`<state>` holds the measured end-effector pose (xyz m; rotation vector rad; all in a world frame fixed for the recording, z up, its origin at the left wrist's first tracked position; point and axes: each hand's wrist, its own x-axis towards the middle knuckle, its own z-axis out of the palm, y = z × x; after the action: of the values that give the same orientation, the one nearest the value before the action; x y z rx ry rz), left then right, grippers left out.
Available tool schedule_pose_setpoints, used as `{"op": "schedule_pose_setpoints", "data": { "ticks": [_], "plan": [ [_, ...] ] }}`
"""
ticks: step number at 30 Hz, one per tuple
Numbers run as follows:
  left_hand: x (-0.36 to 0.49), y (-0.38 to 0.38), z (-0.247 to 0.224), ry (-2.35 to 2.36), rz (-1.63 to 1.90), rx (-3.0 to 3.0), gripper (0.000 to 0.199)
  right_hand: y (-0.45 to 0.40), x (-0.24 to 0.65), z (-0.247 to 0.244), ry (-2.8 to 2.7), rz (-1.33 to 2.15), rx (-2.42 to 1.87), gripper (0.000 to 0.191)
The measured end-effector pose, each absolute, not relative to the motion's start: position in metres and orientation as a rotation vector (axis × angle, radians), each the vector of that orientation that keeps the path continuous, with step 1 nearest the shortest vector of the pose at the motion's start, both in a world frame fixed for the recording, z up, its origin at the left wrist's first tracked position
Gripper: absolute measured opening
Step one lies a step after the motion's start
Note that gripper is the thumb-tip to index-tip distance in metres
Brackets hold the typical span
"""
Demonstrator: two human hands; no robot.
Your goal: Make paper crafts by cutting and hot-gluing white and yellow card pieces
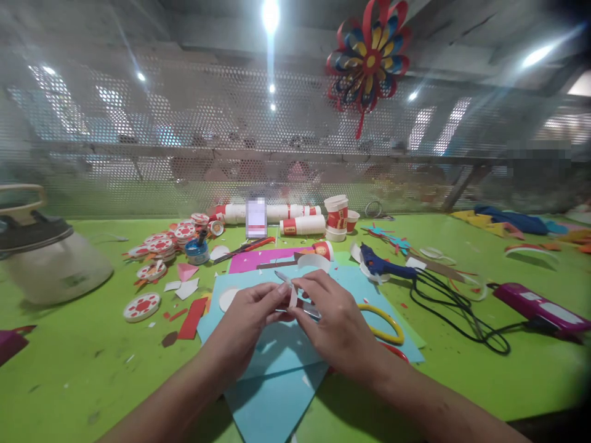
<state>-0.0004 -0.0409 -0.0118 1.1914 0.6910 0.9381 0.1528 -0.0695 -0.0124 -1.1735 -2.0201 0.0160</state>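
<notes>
Above light blue paper sheets (277, 400), my two hands meet at the centre. My left hand (256, 317) pinches a small white paper strip (293, 297) from the left. My right hand (325, 311) has its fingers closed on the same strip from the right. A grey pointed blade (282, 277) shows just above the fingertips. Scissors with a yellow handle loop (383, 323) and a red one lie by my right hand, partly under it; their metal shows beneath its fingers. A white paper disc (228, 299) lies left of my left hand.
Paper cups (302, 226) and a cup stack (337, 215) stand at the back. A blue glue gun (383, 264) with black cable and a purple power strip (538, 307) lie right. Decorated discs (159, 243), a blue jar (197, 251) and a large white container (55, 264) are left.
</notes>
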Motion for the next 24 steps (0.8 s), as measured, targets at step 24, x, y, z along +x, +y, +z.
{"op": "schedule_pose_setpoints", "data": {
  "ticks": [24],
  "plan": [
    [0.001,-0.045,-0.013,0.999,1.080,1.394,0.019,-0.074,0.150,-0.012,-1.917,0.271,-1.177,0.052]
  ]
}}
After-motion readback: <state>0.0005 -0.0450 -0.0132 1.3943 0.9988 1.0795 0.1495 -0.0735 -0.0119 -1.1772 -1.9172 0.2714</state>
